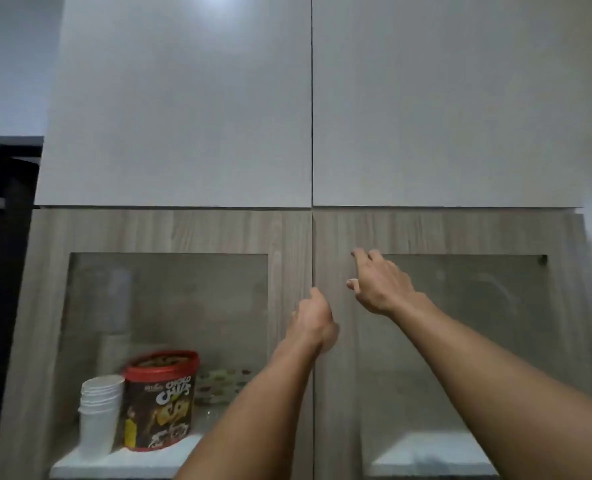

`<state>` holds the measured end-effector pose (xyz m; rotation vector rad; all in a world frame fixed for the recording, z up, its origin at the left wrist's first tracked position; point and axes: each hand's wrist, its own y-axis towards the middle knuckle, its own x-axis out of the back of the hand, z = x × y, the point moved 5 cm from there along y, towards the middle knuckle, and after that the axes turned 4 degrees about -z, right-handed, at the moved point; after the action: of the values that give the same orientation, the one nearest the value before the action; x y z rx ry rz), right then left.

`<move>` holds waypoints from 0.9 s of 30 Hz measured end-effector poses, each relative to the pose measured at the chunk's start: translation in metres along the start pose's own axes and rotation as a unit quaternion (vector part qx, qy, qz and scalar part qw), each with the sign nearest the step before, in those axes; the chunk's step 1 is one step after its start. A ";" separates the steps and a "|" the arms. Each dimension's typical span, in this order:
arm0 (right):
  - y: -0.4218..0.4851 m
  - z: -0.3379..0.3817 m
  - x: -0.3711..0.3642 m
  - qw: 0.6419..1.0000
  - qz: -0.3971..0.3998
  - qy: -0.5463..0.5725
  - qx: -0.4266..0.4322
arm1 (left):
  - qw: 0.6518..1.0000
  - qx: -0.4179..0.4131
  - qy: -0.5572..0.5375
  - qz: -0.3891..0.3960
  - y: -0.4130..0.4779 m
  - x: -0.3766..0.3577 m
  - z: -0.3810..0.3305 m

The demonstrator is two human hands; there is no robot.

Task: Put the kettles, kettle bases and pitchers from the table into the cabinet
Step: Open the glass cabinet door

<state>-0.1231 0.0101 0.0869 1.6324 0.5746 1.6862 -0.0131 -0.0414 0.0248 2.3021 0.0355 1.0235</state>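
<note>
A wood-grain cabinet (218, 230) with two closed glass-panelled doors fills the lower half of the view. My left hand (313, 317) reaches up to the seam between the doors, its fingertips at the inner edge of the left door. My right hand (379, 282) is raised against the frame of the right door (460, 233), fingers spread and relaxed, holding nothing. No kettle, kettle base or pitcher is in view.
Behind the left glass panel stand a stack of white paper cups (99, 415), a red-lidded snack tub (161, 400) and a patterned box (220, 386) on a white shelf (90, 465). Two plain grey upper doors (183, 105) sit above. A dark doorway (7, 254) lies at the left.
</note>
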 end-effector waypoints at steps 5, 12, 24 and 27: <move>0.071 0.001 -0.019 0.999 -0.038 0.024 -0.007 | 0.996 0.002 -0.077 -0.038 0.070 -0.015 0.000; 0.123 0.003 -0.027 1.000 0.002 0.005 -0.013 | 0.978 -0.035 -0.099 -0.181 0.107 -0.025 -0.010; 0.097 0.014 0.007 0.994 -0.028 0.098 -0.035 | 0.979 0.008 -0.095 -0.182 0.048 -0.006 -0.005; 0.074 0.013 0.035 0.987 -0.030 0.154 -0.032 | 0.981 0.013 -0.143 -0.133 0.021 0.000 -0.009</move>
<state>-0.1221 -0.0135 0.1660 1.3049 0.7021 1.9060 -0.0235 -0.0537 0.0413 2.3679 0.2343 0.5579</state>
